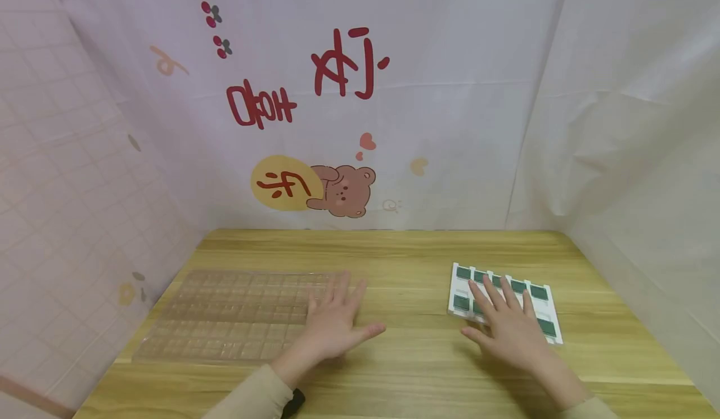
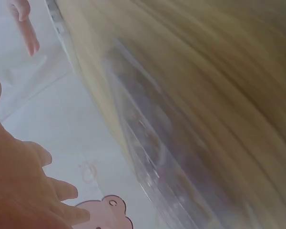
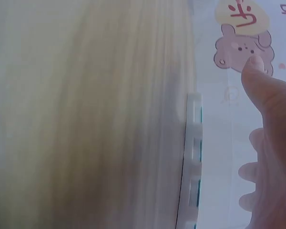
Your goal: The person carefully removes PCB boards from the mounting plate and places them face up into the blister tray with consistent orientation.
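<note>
Here's my left hand [image 1: 332,322], fingers and thumb spread wide, grasping nothing, poised over the right end of the clear plastic tray [image 1: 225,316] — most of that tray stretches away to the left across the wooden table [image 1: 405,369]. Over on the other side, my right hand [image 1: 509,328] fans its fingers too, nothing in its grip, directly above the white tray [image 1: 544,309] with the green squares, hiding its middle while both ends peek out. The right wrist view shows a gap — my fingers are up off that white tray! Between the two trays, bare wood; behind, the printed curtain [image 1: 461,125].
</note>
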`<state>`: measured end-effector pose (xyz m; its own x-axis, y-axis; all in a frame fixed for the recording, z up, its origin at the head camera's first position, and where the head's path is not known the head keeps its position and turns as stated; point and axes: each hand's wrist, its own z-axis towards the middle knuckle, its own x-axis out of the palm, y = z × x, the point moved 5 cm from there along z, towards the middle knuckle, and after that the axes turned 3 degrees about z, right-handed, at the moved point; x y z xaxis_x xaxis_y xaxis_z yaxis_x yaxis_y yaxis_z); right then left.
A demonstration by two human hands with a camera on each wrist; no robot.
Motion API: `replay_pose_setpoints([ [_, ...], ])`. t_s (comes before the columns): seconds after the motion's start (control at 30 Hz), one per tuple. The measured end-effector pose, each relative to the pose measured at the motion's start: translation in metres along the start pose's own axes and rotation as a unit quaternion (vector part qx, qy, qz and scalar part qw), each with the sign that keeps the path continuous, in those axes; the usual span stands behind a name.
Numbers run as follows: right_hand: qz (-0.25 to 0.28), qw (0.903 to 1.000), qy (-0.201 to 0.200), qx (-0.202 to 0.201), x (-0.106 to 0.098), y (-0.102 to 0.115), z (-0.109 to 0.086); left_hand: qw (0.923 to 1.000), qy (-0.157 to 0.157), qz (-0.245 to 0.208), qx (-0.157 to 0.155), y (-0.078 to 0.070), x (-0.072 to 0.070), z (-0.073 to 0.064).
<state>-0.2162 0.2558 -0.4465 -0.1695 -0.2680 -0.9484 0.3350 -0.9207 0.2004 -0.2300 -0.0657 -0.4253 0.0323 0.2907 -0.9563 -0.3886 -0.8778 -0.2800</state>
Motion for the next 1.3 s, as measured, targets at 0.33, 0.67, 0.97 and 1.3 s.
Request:
replay_pose_setpoints([
  [0.33, 0.007, 0.9989, -0.044, 0.016, -0.010, -0.020, -0.006, 0.9995, -0.018, -0.022, 0.017, -0.027, 0.005, 0.014],
  [0.67, 0.030, 0.9955, -0.074, 0.050, -0.024, -0.042, -0.010, 0.9981, -0.047, -0.027, 0.029, -0.050, 0.002, 0.028],
  [0.97, 0.035, 0.9917, -0.113, 0.051, -0.034, -0.060, -0.011, 0.9923, -0.100, -0.058, 0.045, -0.065, -0.006, 0.041],
  [1.3, 0.084, 0.9863, -0.099, 0.101, -0.045, -0.082, -0.010, 0.9850, -0.082, -0.148, 0.033, -0.075, -0.006, 0.061],
])
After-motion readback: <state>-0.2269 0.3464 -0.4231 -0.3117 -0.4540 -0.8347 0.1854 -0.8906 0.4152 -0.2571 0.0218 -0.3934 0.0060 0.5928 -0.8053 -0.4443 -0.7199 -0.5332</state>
